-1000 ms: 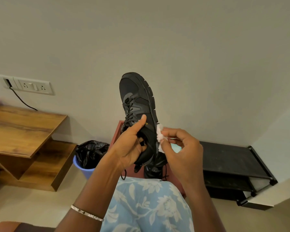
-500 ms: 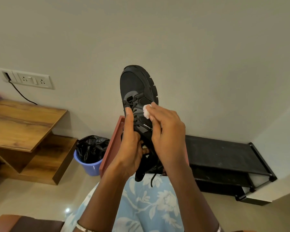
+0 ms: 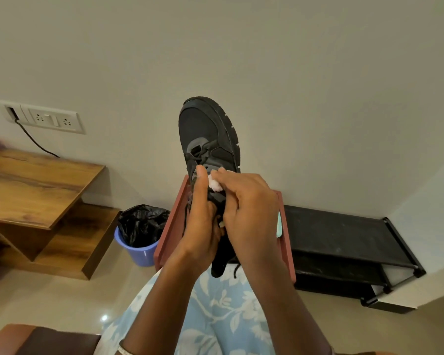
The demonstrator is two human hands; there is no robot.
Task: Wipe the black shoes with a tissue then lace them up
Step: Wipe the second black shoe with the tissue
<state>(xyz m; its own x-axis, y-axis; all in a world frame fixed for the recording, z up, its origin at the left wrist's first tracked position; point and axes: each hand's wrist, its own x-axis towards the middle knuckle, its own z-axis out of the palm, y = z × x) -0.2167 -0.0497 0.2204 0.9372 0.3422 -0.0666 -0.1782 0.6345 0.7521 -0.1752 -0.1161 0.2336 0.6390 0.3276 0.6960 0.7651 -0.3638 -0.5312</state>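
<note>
**Black shoe held toe-up between both hands, tissue on its laces**

Black shoe (image 3: 208,134) stands raised in front of the pale wall, toe pointing up and its ridged sole turned to the right. Its lower half is hidden between the two hands, above a lap covered in blue floral cloth (image 3: 215,316).

The left hand (image 3: 201,226) grasps the shoe from the left side, fingers wrapped around the back part and the thumb stretched upward along the laces (image 3: 203,149). The right hand (image 3: 246,206) comes in from the right with curled fingers, pinching a small white tissue (image 3: 214,184) and pressing it onto the upper just beside the left thumb's tip. A loose lace end hangs below the hands.

Behind the hands a reddish-brown box (image 3: 169,226) stands on the floor. To its right is a black shoe rack (image 3: 344,234); to its left a blue bin (image 3: 139,249) lined with a black bag, then a wooden table (image 3: 36,185) below a wall socket panel (image 3: 44,119).
</note>
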